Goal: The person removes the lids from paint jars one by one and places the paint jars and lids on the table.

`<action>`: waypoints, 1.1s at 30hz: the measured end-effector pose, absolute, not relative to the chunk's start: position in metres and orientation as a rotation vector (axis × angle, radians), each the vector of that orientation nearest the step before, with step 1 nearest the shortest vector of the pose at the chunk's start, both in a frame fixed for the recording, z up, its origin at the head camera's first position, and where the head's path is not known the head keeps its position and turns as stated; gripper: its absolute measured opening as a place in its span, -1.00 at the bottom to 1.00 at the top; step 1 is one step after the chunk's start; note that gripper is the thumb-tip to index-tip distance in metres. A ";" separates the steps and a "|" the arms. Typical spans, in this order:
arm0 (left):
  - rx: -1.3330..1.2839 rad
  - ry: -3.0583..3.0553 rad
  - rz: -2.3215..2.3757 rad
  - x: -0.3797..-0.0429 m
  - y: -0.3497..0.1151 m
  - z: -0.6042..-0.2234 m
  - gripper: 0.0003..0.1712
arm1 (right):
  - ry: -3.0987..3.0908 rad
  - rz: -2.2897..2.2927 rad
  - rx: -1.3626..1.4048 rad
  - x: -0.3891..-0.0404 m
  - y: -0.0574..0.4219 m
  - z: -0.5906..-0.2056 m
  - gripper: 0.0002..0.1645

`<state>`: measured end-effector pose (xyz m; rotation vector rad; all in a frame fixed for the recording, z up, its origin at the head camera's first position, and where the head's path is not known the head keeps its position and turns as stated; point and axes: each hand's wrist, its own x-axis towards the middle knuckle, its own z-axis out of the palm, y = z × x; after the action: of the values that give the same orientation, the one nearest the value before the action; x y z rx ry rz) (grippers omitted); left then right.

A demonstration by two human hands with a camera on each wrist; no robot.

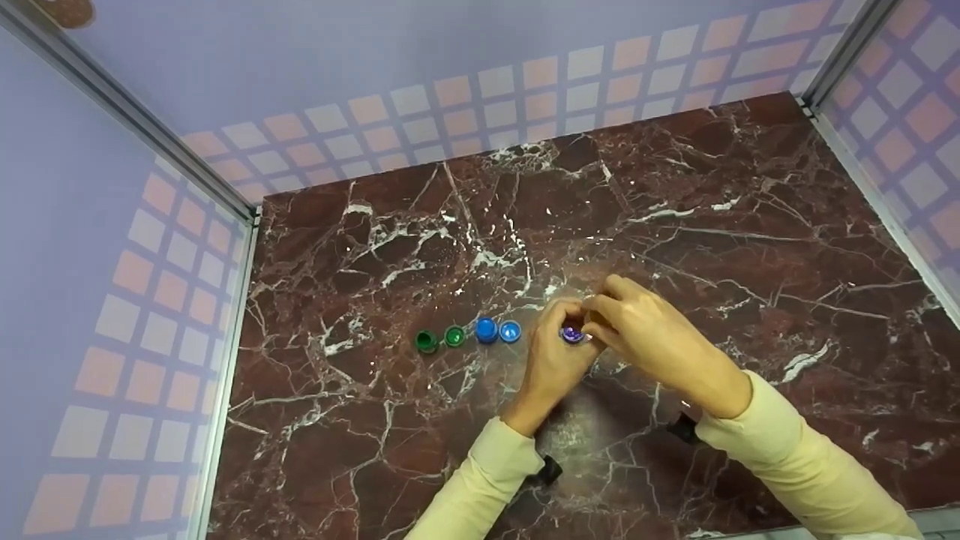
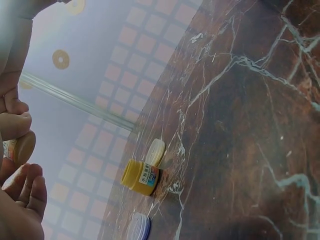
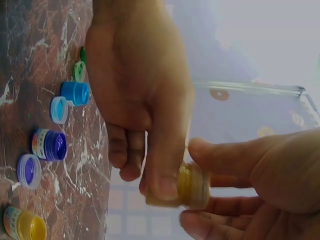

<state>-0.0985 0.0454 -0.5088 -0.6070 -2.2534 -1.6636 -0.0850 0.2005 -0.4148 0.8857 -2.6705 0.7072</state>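
My left hand (image 1: 555,356) grips a small ochre-yellow paint jar (image 3: 185,182) raised off the table, its thumb along the jar's side in the right wrist view. From above, my right hand (image 1: 652,330) pinches the jar's translucent lid (image 3: 202,191) between thumb and fingers. The fingers largely cover the jar in the head view. Beneath the hands stand an uncapped yellow jar (image 2: 142,177) with its lid (image 2: 156,152) beside it, an uncapped purple jar (image 3: 49,145) and a purple lid (image 3: 30,171).
Farther left in the row are a blue jar (image 1: 486,330), a blue lid (image 1: 510,331), a green jar (image 1: 426,342) and a green lid (image 1: 454,336). They sit on a dark red marbled tabletop (image 1: 337,450). Pale panels with printed squares (image 1: 498,82) border the table.
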 end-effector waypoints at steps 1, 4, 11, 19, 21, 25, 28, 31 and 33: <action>-0.619 -2.251 -1.672 -0.098 0.046 -0.509 -0.68 | -2.674 0.714 0.894 -0.085 0.203 -0.414 -0.73; -0.640 -2.267 -1.682 -0.098 0.049 -0.508 -0.67 | -2.694 0.731 0.911 -0.083 0.208 -0.413 -0.70; -0.679 -2.275 -1.694 -0.101 0.057 -0.503 -0.60 | -2.690 0.827 0.943 -0.086 0.221 -0.409 -0.67; -0.730 -2.269 -1.682 -0.103 0.066 -0.504 -0.61 | -2.689 0.810 0.956 -0.086 0.231 -0.410 -0.63; -0.730 -2.287 -1.661 -0.103 0.067 -0.506 -0.60 | -2.698 0.808 0.946 -0.085 0.232 -0.411 -0.66; -0.736 -2.311 -1.681 -0.102 0.071 -0.508 -0.59 | -2.703 0.816 0.938 -0.083 0.237 -0.413 -0.68; -0.757 -2.314 -1.723 -0.102 0.074 -0.509 -0.58 | -2.694 0.808 0.947 -0.081 0.242 -0.415 -0.66; -0.791 -2.322 -1.735 -0.101 0.076 -0.509 -0.58 | -2.687 0.783 0.978 -0.079 0.247 -0.417 -0.65; -0.809 -2.336 -1.724 -0.100 0.077 -0.509 -0.58 | -2.688 0.769 0.995 -0.078 0.250 -0.418 -0.64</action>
<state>-0.1000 0.0773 -0.5090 -0.8091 -2.3356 -1.7241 -0.0776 0.2497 -0.4176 0.9952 -2.6882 0.7694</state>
